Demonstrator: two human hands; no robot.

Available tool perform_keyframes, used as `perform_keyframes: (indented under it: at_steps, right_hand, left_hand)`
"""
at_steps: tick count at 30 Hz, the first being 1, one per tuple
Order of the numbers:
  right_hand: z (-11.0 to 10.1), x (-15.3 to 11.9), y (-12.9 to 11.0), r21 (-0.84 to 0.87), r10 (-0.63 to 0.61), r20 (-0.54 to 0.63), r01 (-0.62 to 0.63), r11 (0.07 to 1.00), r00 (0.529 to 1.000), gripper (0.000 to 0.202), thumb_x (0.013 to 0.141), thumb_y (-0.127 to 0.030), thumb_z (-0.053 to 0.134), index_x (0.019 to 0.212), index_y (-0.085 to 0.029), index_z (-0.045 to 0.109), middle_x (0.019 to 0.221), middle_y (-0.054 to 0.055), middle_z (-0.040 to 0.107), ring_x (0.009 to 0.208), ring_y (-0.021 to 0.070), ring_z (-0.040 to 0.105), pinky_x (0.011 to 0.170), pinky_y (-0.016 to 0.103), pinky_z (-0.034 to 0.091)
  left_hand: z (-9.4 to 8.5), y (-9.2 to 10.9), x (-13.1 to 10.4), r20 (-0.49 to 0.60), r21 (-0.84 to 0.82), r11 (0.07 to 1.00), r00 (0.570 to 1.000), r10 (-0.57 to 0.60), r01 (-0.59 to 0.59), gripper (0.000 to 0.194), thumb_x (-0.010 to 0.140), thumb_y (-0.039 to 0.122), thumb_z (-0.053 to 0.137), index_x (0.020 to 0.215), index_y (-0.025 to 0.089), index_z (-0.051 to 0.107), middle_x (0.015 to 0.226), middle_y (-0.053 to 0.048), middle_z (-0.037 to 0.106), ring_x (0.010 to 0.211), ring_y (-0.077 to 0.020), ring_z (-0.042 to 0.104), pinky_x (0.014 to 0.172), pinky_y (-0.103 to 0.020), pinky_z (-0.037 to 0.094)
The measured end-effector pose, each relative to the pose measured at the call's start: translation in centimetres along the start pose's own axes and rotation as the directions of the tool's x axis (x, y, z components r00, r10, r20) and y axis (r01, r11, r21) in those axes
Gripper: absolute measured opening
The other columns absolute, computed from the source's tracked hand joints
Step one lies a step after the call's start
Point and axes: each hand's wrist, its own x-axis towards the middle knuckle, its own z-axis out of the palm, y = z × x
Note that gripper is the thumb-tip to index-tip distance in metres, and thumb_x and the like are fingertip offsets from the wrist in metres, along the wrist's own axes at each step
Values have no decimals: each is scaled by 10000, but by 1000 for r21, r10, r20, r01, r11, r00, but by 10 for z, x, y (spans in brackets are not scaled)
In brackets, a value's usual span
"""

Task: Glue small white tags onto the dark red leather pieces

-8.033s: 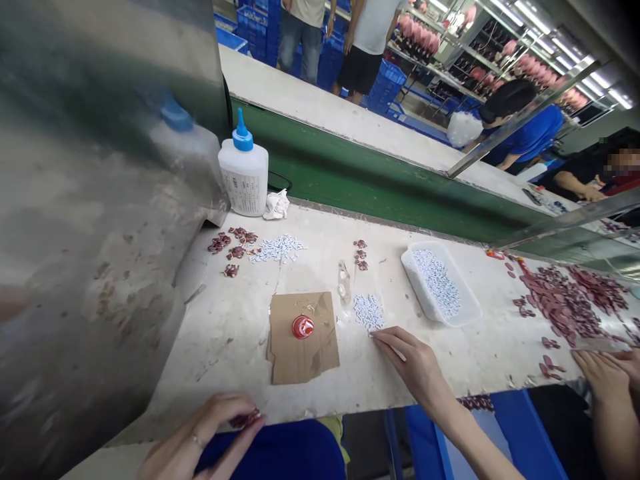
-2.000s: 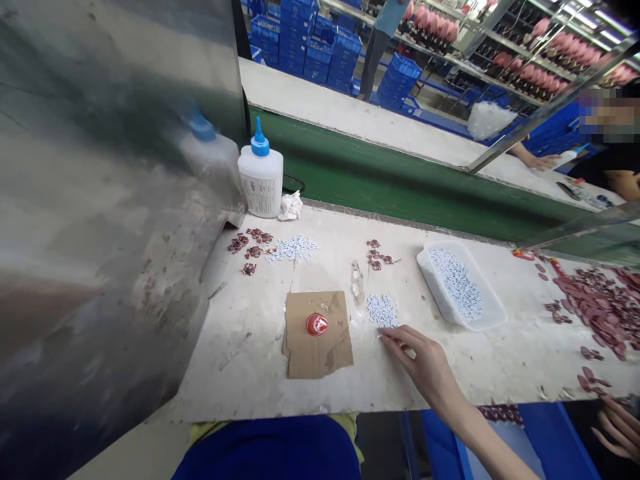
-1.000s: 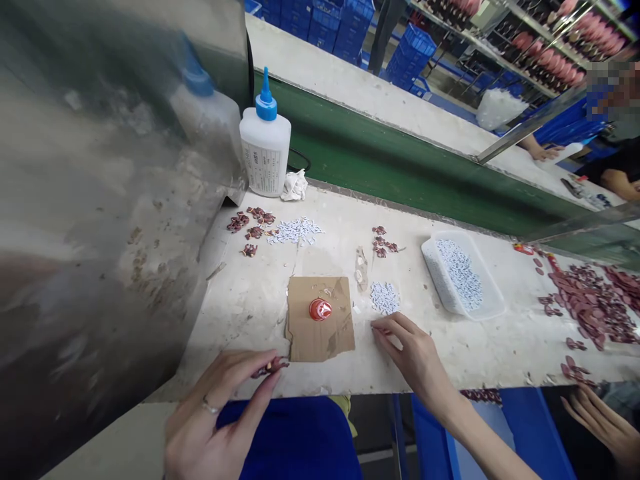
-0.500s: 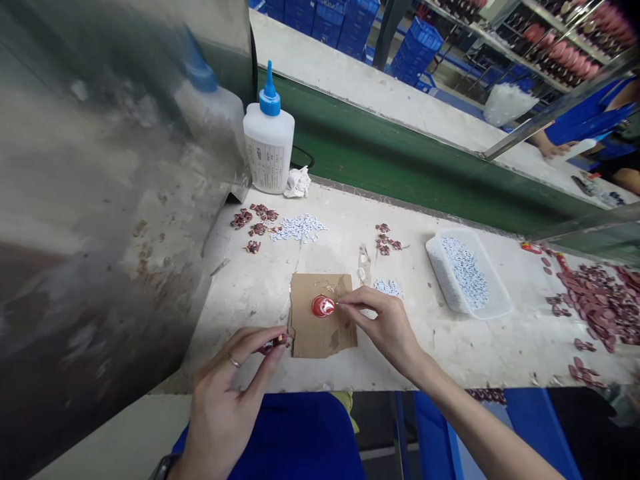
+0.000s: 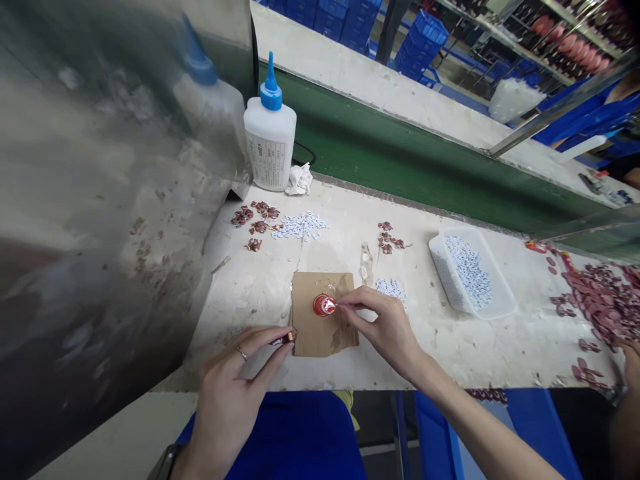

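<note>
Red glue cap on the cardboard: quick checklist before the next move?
1. Right hand fingertips at red glue cap: ok.
2. Cap sits on cardboard, upright: ok.
3. Small white piece pinched in right fingertips: cannot tell.
4. Left hand pinches dark red piece at the cardboard's edge: ok.
5. White pieces pile beside right hand: ok.
6. Glue bottle upright, capped: ok.

My right hand (image 5: 387, 327) dips a white bit into the red cap (image 5: 324, 305); my left hand (image 5: 235, 387) pinches a dark piece (image 5: 286, 339).

left hand (image 5: 235, 383) pinching, right hand (image 5: 383, 327) pinching
</note>
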Motion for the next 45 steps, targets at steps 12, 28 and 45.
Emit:
perform_keyframes:
  at_steps: [12, 28, 45]
  right_hand:
    - [-1, -13, -44, 306, 18, -61, 2, 952, 998, 102, 893, -146, 703, 873, -231, 755, 886, 21, 782, 831, 179, 736, 753, 327, 611]
    - [-3, -23, -67, 392, -23, 37, 7, 920, 999, 152, 895, -104, 716, 932, -233, 786, 867, -3, 792, 793, 142, 736, 733, 276, 607]
    - [-10, -37, -72, 26, -308, 8, 308, 951, 951, 253, 989, -100, 611, 1187, -220, 713, 998, 67, 776, 831, 162, 763, 715, 252, 655]
  left_hand:
    - [8, 19, 2, -3, -78, 993, 996, 87, -87, 219, 871, 166, 757, 1041, 303, 732, 1015, 101, 775, 873, -35, 747, 900, -75, 588]
    - [12, 30, 1, 36, -80, 992, 994, 104, -101, 173, 910, 204, 725, 1044, 313, 713, 1018, 125, 771, 870, -25, 748, 898, -80, 596]
    - [11, 38, -1, 61, -329, 933, 990, -129, 142, 219, 835, 177, 782, 961, 355, 802, 911, 104, 794, 777, -68, 770, 803, -70, 623]
